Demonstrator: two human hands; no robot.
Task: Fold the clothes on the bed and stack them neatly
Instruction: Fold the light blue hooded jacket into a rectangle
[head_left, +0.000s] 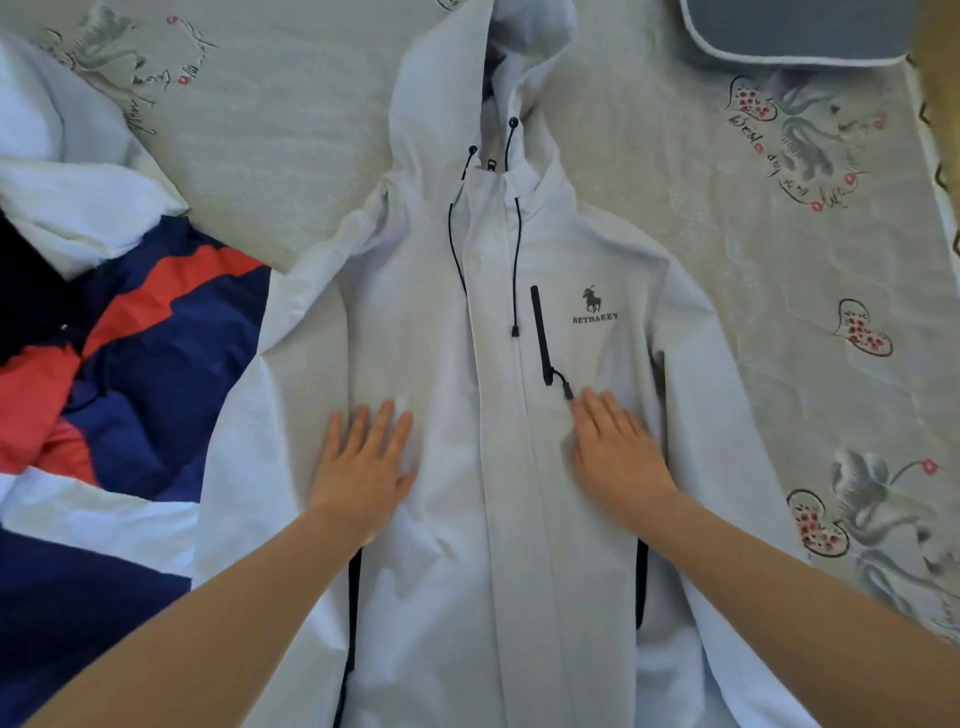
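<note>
Head view: left hand and right hand press flat, fingers straight, on the white hooded jacket; light, slippery shell, probably best pinched at sleeve cuffs.

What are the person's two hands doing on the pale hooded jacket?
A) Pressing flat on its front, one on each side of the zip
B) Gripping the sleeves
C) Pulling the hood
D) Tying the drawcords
A: the left hand and right hand lie with straight fingers on the jacket, either side of its zip.
</note>
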